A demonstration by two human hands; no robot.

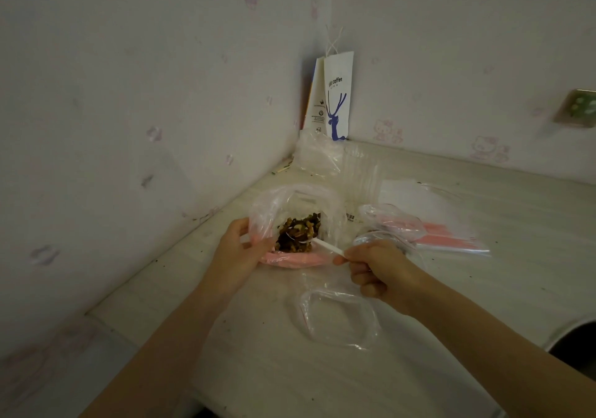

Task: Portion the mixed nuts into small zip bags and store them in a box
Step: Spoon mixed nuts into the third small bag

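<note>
Head view: which step?
— Scooping. On the pale table point(483, 224), the large clear pink-zipped bag point(267, 204) holds mixed nuts point(300, 234); left hand point(238, 250) pinches its rim, right hand point(374, 269) grips a white plastic spoon point(325, 246).
— Next?
— Probably a level carry to the small clear zip bag point(338, 317).

The scene is viewed from one wide-angle camera worn on the head, aimed forward and down over a pale tabletop point(483, 288) toward the wall corner point(329, 14). The left hand point(237, 253) and right hand point(374, 272) are framed close, near the centre, with the forearms entering from the bottom edge.
</note>
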